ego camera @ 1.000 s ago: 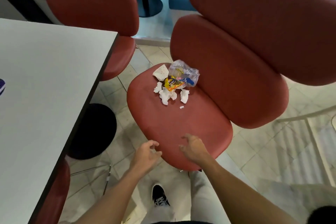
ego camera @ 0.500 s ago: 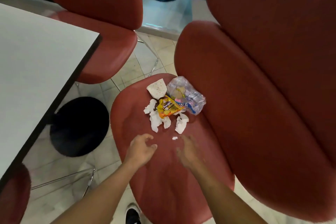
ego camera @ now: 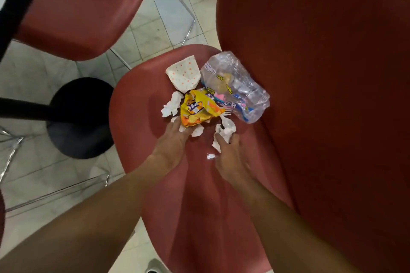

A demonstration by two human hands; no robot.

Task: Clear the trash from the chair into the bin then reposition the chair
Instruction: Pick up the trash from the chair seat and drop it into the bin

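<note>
- The chair [ego camera: 199, 217] is upholstered in smooth red material; its rounded seat fills the middle of the view and its broad backrest rises along the right side.
- A second red chair [ego camera: 84, 11] stands at the far left, over pale floor tiles [ego camera: 44, 68], with the black round base [ego camera: 82, 117] of a pedestal just near of it.
- The trash sits in one loose heap on the far part of the seat, close against the backrest.
- Largest in the heap is a crumpled clear plastic wrapper [ego camera: 237, 86] with blue, pink and yellow print, on the right side touching the backrest.
- Left of it lies a white paper cup [ego camera: 184, 73] with orange dots, flattened and on its side.
- Near of the cup is a crushed yellow snack bag [ego camera: 197, 108] with orange and purple print.
- Torn white tissue [ego camera: 172, 104] pieces lie scattered round the bag, and one small white scrap [ego camera: 210, 156] lies apart on the near side.
- The left hand [ego camera: 170, 142] reaches under the near edge of the snack bag, its fingertips hidden among tissue, so whether this grip has closed cannot be told.
- The right hand [ego camera: 228, 155] has its fingers curled on a wad of white tissue [ego camera: 226, 131] at the right near side of the heap, pinching it.
</note>
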